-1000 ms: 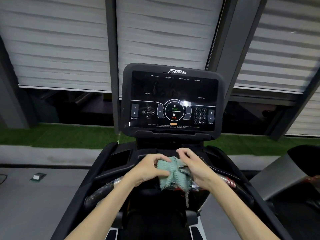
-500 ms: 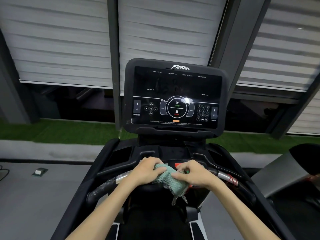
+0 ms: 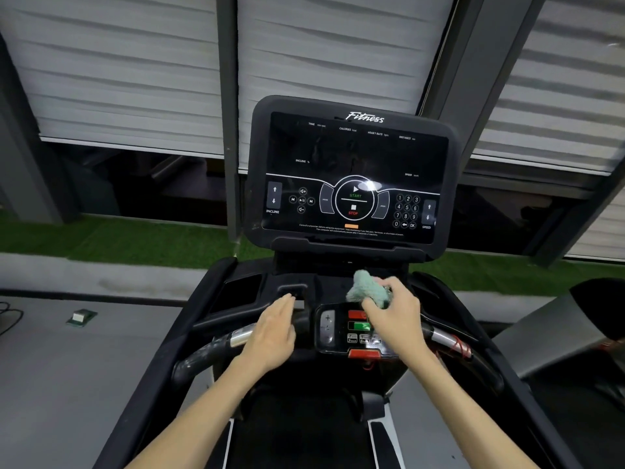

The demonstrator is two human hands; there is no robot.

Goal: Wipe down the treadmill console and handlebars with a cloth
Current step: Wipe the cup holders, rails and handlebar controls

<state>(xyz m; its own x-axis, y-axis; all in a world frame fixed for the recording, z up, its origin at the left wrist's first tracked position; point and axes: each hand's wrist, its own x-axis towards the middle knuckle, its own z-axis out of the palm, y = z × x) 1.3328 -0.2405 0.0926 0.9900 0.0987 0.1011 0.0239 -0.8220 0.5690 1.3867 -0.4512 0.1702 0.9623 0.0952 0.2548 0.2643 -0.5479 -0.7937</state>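
The black treadmill console screen (image 3: 351,174) stands upright ahead, with START and STOP marks lit. Below it lies a small button panel (image 3: 351,328) with red and green keys. My right hand (image 3: 394,316) holds a bunched pale green cloth (image 3: 367,288) above that panel, just under the screen. My left hand (image 3: 274,330) is flat and empty, fingers together, over the left handlebar (image 3: 216,348). The right handlebar (image 3: 446,340) shows a silver sensor and a red cord.
Black side rails (image 3: 176,336) run down both sides toward me. Grey blinds (image 3: 118,69) and a strip of green turf (image 3: 111,242) lie beyond. A small green-white box (image 3: 80,316) sits on the grey floor at left. Another machine (image 3: 598,309) stands at right.
My left hand has let go of the cloth and moved left over the handlebar. My right hand has lifted the bunched cloth up toward the screen, uncovering the button panel.
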